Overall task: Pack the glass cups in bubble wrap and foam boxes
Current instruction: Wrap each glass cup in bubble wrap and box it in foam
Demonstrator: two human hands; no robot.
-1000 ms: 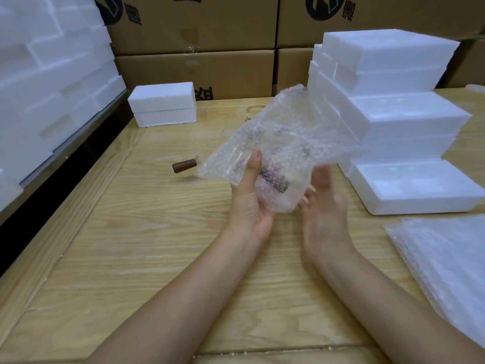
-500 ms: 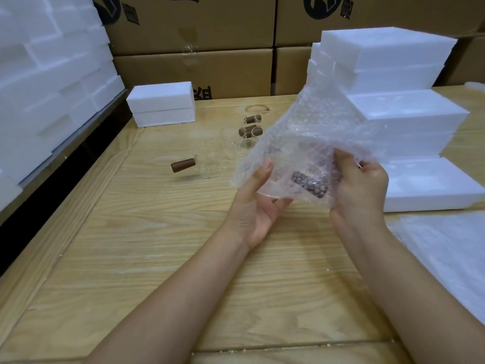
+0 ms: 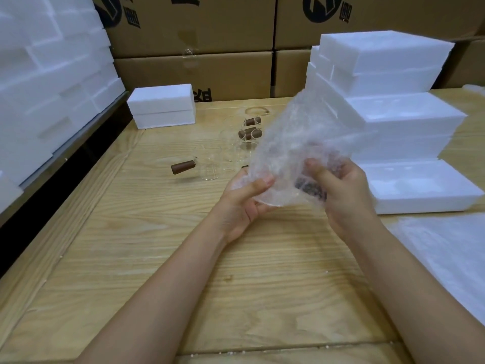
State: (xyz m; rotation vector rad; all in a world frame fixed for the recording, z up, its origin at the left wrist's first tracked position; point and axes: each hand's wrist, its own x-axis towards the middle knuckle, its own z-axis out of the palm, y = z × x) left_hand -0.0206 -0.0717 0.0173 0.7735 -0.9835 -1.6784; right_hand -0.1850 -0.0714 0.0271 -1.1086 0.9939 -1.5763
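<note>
Clutching a crinkled clear bubble-wrap sheet (image 3: 301,137) in the curled left hand (image 3: 244,203). Pinching it just beside, with the right hand (image 3: 346,195).

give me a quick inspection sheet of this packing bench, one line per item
surface: wooden table, dry
job's things: wrap round a cup; loose cups on the table; open foam box at right; spare sheets
clutter: white crumbs at the front edge
grippers: left hand and right hand both grip the wrap
cables: nothing seen
surroundings: foam stacks, cardboard boxes behind
</note>
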